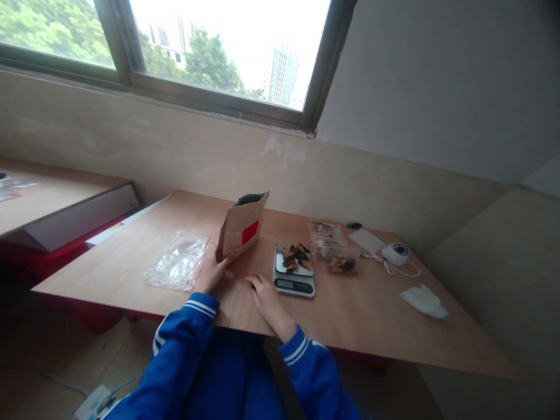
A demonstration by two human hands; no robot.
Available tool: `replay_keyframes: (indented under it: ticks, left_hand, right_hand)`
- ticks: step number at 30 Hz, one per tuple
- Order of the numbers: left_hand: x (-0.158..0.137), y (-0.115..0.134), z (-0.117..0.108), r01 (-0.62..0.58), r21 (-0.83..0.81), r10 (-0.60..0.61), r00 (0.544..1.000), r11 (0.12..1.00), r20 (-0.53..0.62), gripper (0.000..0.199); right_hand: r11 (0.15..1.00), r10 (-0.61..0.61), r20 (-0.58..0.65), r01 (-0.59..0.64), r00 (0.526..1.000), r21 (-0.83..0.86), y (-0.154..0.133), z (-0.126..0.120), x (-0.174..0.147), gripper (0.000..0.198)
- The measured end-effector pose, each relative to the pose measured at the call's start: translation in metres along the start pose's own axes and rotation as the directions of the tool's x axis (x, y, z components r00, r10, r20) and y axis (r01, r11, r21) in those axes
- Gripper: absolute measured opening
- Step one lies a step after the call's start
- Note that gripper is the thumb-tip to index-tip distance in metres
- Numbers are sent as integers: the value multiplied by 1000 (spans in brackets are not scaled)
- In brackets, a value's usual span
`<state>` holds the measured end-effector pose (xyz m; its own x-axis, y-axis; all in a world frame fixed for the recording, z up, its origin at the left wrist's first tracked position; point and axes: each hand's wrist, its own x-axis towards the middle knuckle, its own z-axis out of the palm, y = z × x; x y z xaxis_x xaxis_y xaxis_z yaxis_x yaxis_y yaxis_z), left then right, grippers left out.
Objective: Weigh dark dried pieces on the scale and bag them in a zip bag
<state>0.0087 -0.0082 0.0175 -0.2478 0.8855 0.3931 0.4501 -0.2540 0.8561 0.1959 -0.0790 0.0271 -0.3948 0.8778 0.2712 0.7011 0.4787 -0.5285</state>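
A brown kraft paper bag with a red label stands on the table, its dark-lined mouth open at the top. My left hand grips the bag at its lower left corner; some of its fingers are hidden behind the paper. My right hand rests on the wood, fingers loosely stretched and holding nothing. Just beyond it sits a small digital kitchen scale. Several dried, dark-edged brown pieces lie heaped on the scale's plate. The display digits are too small to read.
Clear plastic bags lie left of my left hand. Right of the scale are zip bags with brown pieces, a white camera-like device with a cable, and a crumpled white item. A wall and window border the table's far side.
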Motion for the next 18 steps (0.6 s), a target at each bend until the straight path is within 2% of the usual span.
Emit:
replay_keyframes:
  ticks: [4,8,12,15,18]
  left_hand:
    - [-1,3,-1,18,-23,-17,999,1000,39,50]
    - [-1,6,-2,8,15,-8,999,1000,34,48]
    - [-2,8,-3,-6,14,6,1000,1000,29,50]
    - [-2,11,-4,-8,-5,8,1000,1000,7,50]
    - [-2,14,-5,-1,-31,2,1000,1000,10,47]
  right_hand:
    - [992,-34,-33,38,999,124,-4,-2,-4,46]
    - [959,-24,-102,52,994,277,-5,-16,-10,43]
    - [916,106,-224,-7,969,402,19,-43,-24,30]
    - [861,303,-313,-118,900,494,59,-68,-46,23]
    - [796,487,-384,-217,785,565,106,-87,-79,27]
